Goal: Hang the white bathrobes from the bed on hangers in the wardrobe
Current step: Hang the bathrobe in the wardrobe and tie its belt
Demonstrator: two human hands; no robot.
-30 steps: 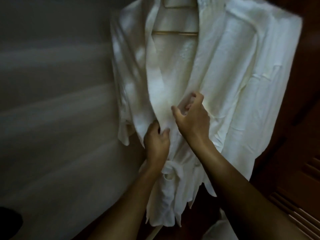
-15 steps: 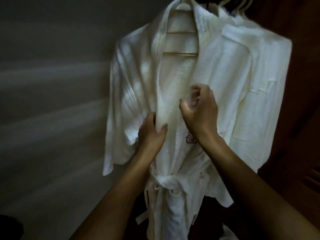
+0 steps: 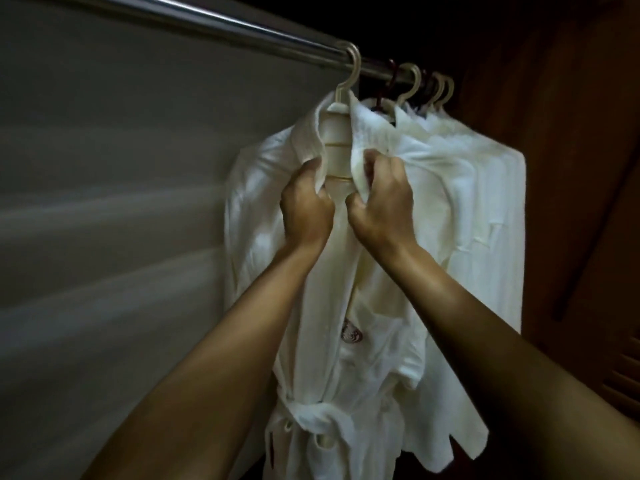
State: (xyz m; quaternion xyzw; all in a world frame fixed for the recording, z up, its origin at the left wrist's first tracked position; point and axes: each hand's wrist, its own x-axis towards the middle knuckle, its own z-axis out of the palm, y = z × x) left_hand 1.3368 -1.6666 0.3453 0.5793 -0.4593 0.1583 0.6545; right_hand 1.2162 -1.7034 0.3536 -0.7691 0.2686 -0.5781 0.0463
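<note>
A white bathrobe (image 3: 263, 216) hangs on a cream plastic hanger (image 3: 341, 98) hooked over the metal wardrobe rail (image 3: 194, 13). Its belt is tied at the waist, and a small emblem shows on its chest. My left hand (image 3: 306, 211) grips the robe's left lapel just below the collar. My right hand (image 3: 381, 199) grips the right lapel at the same height. Both lapels are bunched in my curled fingers, with the hanger's bars showing between them. A second white bathrobe (image 3: 485, 209) hangs directly behind on the right.
Several more hanger hooks (image 3: 440, 90), cream and one dark red, crowd the rail to the right. A grey wardrobe wall (image 3: 104, 202) fills the left. Dark wood panelling (image 3: 571, 168) closes the right side, with louvred slats (image 3: 623, 379) at lower right.
Both hands have climbed from the robe's chest to the lapels near the collar and closed on them. The view has tilted up, so the rail and hooks now show.
</note>
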